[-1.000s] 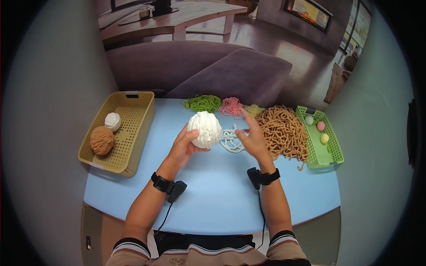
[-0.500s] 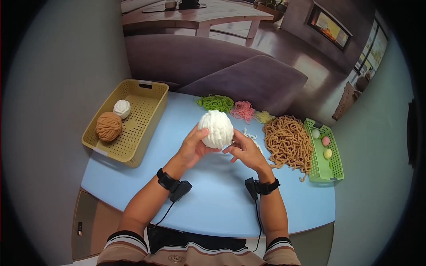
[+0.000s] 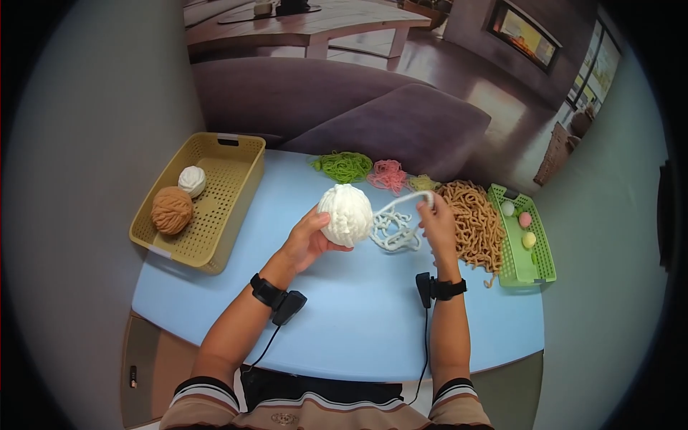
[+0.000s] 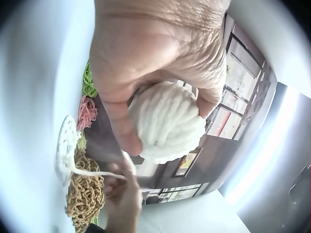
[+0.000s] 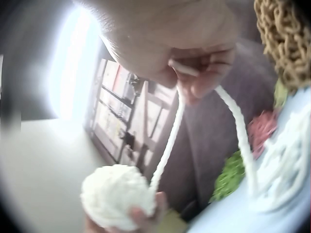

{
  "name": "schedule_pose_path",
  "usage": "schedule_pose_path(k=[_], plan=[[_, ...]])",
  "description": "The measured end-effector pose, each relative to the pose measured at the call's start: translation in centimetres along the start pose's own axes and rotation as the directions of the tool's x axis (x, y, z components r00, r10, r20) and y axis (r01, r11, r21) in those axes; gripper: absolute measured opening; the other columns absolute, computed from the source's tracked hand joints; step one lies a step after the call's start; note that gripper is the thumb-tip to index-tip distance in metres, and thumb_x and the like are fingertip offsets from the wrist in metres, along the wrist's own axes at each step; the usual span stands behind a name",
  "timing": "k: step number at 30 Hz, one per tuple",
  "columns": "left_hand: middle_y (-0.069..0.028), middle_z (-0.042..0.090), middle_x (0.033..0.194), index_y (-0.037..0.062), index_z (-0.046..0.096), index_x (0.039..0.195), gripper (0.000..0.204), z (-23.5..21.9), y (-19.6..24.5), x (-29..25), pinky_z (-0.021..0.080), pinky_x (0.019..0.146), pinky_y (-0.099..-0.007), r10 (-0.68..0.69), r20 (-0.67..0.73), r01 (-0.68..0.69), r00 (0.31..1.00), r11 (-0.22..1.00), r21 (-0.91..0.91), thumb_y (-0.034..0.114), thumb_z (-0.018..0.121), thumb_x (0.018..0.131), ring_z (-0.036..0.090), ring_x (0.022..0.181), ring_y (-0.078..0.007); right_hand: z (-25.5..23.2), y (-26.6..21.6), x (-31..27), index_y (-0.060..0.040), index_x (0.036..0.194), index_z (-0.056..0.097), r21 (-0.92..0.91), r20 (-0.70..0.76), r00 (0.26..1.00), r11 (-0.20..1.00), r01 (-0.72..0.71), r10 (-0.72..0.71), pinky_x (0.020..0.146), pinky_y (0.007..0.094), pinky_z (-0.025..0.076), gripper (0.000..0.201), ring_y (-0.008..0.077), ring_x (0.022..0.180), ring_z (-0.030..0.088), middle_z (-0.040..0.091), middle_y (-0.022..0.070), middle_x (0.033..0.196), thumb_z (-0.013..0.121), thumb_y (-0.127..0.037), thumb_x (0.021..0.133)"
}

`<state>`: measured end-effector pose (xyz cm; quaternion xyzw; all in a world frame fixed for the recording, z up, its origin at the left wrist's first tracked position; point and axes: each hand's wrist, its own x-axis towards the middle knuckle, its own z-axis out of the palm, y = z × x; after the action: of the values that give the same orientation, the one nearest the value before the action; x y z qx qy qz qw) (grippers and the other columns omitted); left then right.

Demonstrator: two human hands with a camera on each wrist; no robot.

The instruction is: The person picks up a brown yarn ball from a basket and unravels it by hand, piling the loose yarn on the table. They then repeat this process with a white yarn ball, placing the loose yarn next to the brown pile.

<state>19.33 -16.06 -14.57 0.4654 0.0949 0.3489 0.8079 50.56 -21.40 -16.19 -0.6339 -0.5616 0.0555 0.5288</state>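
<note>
Basket (image 3: pixel 231 215) in tan, far L on the blue table (image 3: pixel 344 315), holds a brown ball (image 3: pixel 172 211) & a sm. white ball (image 3: pixel 192 181). Next, mid-table, your L hand (image 3: pixel 307 240) grips the big white yarn ball (image 3: pixel 345 215) up above the tabletop, digits spread wide round it. L wrist view adds digits clasping opp. sides, which head view partly hides. Ball's near round, so can't tell its long axis. At its R side the white strand (image 3: pixel 405 198) starts, long axis slanting up-R twd your R hand (image 3: pixel 438 223). That hand pinches the strand, fingers curled in. R wrist view shows what head view doesn't: yarn also hangs from those fingers down to the loose white yarn (image 3: pixel 390 233) on the table. Along the back, L to R: green yarn (image 3: pixel 344 166), pink yarn (image 3: pixel 388 177), yellow yarn (image 3: pixel 423 183). Then the brown yarn heap (image 3: pixel 474 226), just beside the green basket (image 3: pixel 542 254) w/ sm. balls (image 3: pixel 525 219) inside.
</note>
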Motion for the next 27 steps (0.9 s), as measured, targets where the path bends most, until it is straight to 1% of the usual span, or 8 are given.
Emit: schedule_pose_path(k=[1,3,5,11,15,18,24,27], plan=[[-0.0140,0.057,0.138,0.0076,0.034,0.152,0.080,-0.1,0.0,0.0,0.059,0.091,-0.0396,0.005,0.001,-0.005,1.000,1.000,-0.028,0.052,0.061,0.090,0.063,0.119,-0.0234,0.4,0.7,0.2,-0.0004,0.138,0.055,-0.313,-0.008,0.990,0.941,0.131,-0.140,0.057,0.0245,0.051,0.051,0.0099,0.061,0.060,0.070,0.0111,0.108,0.070,-0.021,0.093],[-0.0149,0.058,0.136,0.0061,0.035,0.151,0.082,-0.2,-0.1,0.2,0.060,0.090,-0.0391,0.012,-0.024,-0.014,1.000,0.998,-0.069,0.053,0.062,0.090,0.064,0.118,-0.0250,0.9,2.1,-0.2,-0.0021,0.150,0.042,-0.221,0.129,0.985,0.965,0.140,-0.113,0.060,0.0254,0.053,0.074,0.0116,0.065,0.063,0.061,0.0148,0.136,0.075,-0.023,0.087],[-0.0163,0.059,0.136,0.0043,0.034,0.152,0.087,-0.1,-0.2,0.3,0.061,0.089,-0.0388,0.014,-0.075,-0.021,0.997,0.996,-0.092,0.057,0.063,0.088,0.065,0.117,-0.0286,2.2,-5.9,-1.1,-0.0040,0.153,0.038,0.213,0.323,0.940,0.959,-0.187,0.112,0.059,0.0255,0.053,0.079,0.0114,0.066,0.064,0.059,0.0150,0.139,0.075,-0.025,0.087],[-0.0158,0.063,0.131,0.0028,0.046,0.143,0.069,0.5,0.3,0.1,0.060,0.090,-0.0384,0.080,-0.144,-0.095,0.986,0.990,-0.103,0.051,0.054,0.095,0.067,0.114,-0.0242,4.7,-12.8,-3.7,-0.0087,0.159,0.026,0.265,0.691,0.719,0.900,-0.347,0.074,0.054,0.0259,0.050,0.089,0.0106,0.066,0.064,0.055,0.0214,0.142,0.076,-0.028,0.088],[-0.0167,0.065,0.127,0.0017,0.044,0.144,0.071,0.7,1.2,-0.2,0.064,0.077,-0.0359,0.023,-0.071,-0.030,0.997,0.994,-0.110,0.054,0.049,0.096,0.071,0.106,-0.0280,5.2,-11.7,-3.9,-0.0049,0.142,0.050,0.169,0.715,0.686,0.919,-0.355,0.134,0.053,0.0253,0.049,0.063,0.0087,0.063,0.061,0.071,0.0101,0.102,0.074,-0.028,0.089],[-0.0172,0.066,0.126,0.0024,0.044,0.144,0.072,0.5,1.1,-0.3,0.064,0.067,-0.0327,-0.027,-0.063,0.020,0.998,0.994,-0.111,0.055,0.047,0.096,0.072,0.103,-0.0304,5.7,-8.4,-3.9,-0.0036,0.115,0.068,0.203,0.776,0.617,0.877,-0.435,0.127,0.051,0.0239,0.045,0.030,0.0063,0.059,0.055,0.063,-0.0002,0.073,0.069,-0.024,0.093],[-0.0150,0.067,0.124,0.0062,0.043,0.146,0.070,-0.5,1.2,-0.1,0.064,0.069,-0.0322,-0.058,-0.050,0.058,0.997,0.998,0.001,0.055,0.048,0.095,0.072,0.102,-0.0271,2.0,-9.6,-2.2,-0.0018,0.101,0.072,0.360,0.703,0.708,0.827,-0.432,0.063,0.047,0.0217,0.039,0.024,0.0051,0.051,0.046,0.052,-0.0035,0.063,0.056,-0.020,0.102],[-0.0143,0.063,0.129,0.0072,0.039,0.148,0.071,-1.3,0.5,0.3,0.063,0.076,-0.0347,-0.054,-0.160,0.067,0.986,0.995,0.075,0.052,0.051,0.094,0.070,0.107,-0.0255,0.4,-9.3,-1.5,-0.0004,0.106,0.070,0.577,0.459,0.885,0.732,-0.364,0.079,0.047,0.0209,0.039,0.028,0.0055,0.052,0.048,0.052,-0.0035,0.063,0.054,-0.023,0.104]])
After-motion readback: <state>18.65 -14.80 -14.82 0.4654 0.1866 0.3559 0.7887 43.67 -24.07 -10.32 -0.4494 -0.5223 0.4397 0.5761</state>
